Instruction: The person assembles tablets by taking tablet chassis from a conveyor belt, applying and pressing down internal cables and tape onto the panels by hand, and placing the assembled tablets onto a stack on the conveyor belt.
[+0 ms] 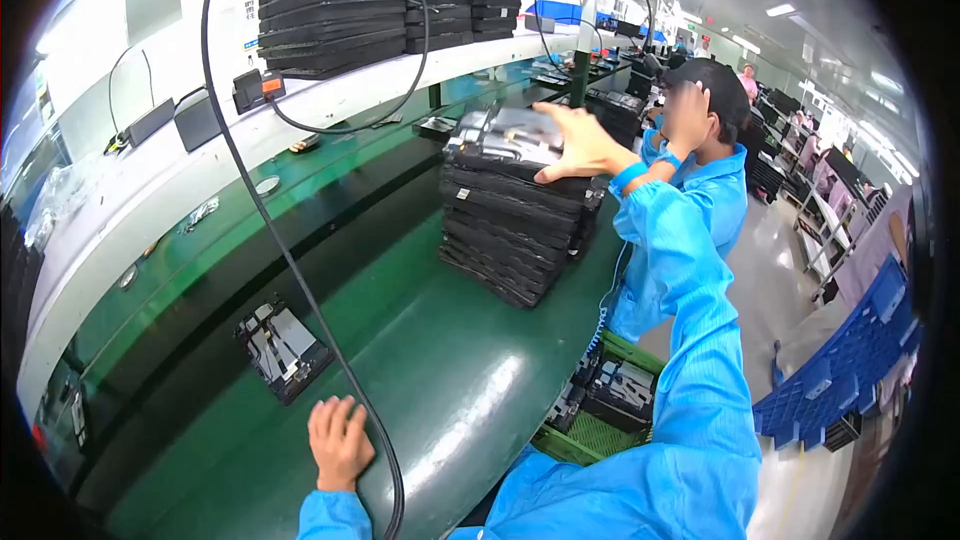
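My left hand [340,445] lies on the green tabletop [450,370], fingers stretched out and nothing in them. Just beyond it is a flat electronic device [283,350] with its inner parts exposed, dark-edged with silvery panels. A black cable [290,250] hangs down past that hand's right side. My right hand [585,145] reaches over a tall stack of black trays [510,225], its thumb and fingers spread wide at the right end of the top. Similar silvery devices [510,135] lie up there, somewhat blurred. Whether the fingertips touch them is hard to see.
More black trays [335,15] are piled on the white shelf [340,105] behind. A green crate [590,435] with devices stands by the table's right edge. Close on the right is a co-worker [700,180] in blue, one hand raised to the head. A blue crate [840,360] stands farther right.
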A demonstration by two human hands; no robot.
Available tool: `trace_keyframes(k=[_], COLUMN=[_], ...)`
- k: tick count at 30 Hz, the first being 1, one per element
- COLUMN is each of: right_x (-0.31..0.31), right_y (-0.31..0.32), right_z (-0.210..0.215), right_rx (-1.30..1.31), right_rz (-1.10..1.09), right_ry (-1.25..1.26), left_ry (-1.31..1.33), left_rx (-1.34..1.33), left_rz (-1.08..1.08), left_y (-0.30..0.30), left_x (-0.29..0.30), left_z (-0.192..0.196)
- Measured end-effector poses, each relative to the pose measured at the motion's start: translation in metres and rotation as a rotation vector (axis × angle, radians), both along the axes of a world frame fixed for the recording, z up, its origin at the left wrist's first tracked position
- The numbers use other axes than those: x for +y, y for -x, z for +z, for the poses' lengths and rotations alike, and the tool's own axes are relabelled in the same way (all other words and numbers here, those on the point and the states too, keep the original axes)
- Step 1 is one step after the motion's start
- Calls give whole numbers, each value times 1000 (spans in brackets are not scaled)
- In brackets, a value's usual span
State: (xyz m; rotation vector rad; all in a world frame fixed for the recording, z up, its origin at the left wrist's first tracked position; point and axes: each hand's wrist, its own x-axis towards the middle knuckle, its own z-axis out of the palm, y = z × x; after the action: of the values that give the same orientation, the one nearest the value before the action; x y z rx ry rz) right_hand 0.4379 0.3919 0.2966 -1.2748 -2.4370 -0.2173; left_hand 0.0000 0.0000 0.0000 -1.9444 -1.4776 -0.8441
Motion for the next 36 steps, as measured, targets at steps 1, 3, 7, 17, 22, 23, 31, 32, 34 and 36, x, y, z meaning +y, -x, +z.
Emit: trace_keyframes(k=[1, 3, 7, 17, 22, 23, 31, 32, 34, 36], right_x=[-13, -47, -141, -296, -367, -371, -291, -287, -283, -281], right_y=[-1, -7, 38, 139, 144, 139, 196, 206, 221, 228], right_z=[8, 8, -1, -241, -221, -213, -251, -255, -262, -268], right_rx=[11, 167, 310, 313, -149, -158, 342, 350, 357, 335], right_rz=[18, 114, 429, 179, 173, 257, 713, 716, 776, 808], right_ry=[-128, -210, 41, 374, 532, 554, 291, 292, 494, 505], left_ry=[4, 0, -53, 128, 297, 364, 567, 610, 628, 664], left_rx=[-16, -51, -207, -654, -765, -806, -815, -837, -835, -815], left_rz=[-21, -53, 6, 161, 157, 144, -24, -34, -43, -76], left_y=[-11, -21, -23, -48, -41, -37, -24, -20, -16, -13], left_x=[-8, -30, -42, -33, -30, -30, -36, -38, -45, -51], left_z=[1, 4, -1, 0, -1, -5, 14, 15, 14, 16])
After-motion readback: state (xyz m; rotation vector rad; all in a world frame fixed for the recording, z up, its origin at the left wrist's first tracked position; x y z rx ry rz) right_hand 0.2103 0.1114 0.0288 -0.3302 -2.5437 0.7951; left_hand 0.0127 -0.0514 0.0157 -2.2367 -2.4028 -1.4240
